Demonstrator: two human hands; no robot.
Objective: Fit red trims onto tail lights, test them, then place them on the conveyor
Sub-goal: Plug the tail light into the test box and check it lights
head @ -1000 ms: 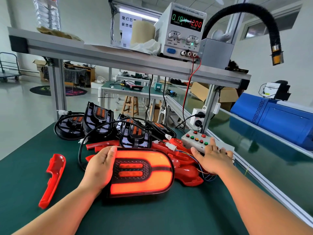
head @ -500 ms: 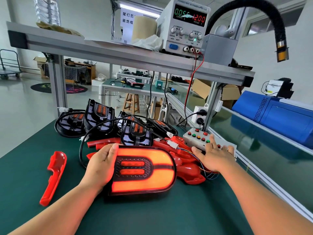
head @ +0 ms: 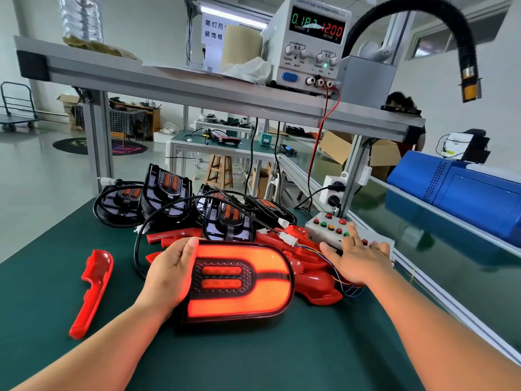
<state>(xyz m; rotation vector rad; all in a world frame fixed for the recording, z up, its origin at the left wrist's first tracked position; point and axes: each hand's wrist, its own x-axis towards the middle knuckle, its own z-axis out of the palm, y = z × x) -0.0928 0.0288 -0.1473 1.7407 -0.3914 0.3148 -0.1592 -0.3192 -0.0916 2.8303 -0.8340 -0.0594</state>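
A lit tail light (head: 239, 280) glows red-orange on the green mat in front of me, a black cable running from it. My left hand (head: 169, 273) holds its left end, thumb along the top edge. My right hand (head: 356, 256) lies with straight fingers on the button box (head: 329, 225), fingertips on its buttons. Several red trims (head: 313, 277) lie heaped between the light and the box. One loose red trim (head: 91, 292) lies at the left.
Several unlit black tail lights (head: 166, 196) with cables stand behind the lit one. A power supply (head: 313, 43) sits on the metal shelf (head: 174, 86) above. The glossy conveyor (head: 439, 258) runs along the right, with a blue machine (head: 465, 193) beyond it.
The supply's current reading went from about 0.18 down to 0.05 and is back near 0.18. My right fingers shifted slightly on the buttons. The left hand and the light stayed put.
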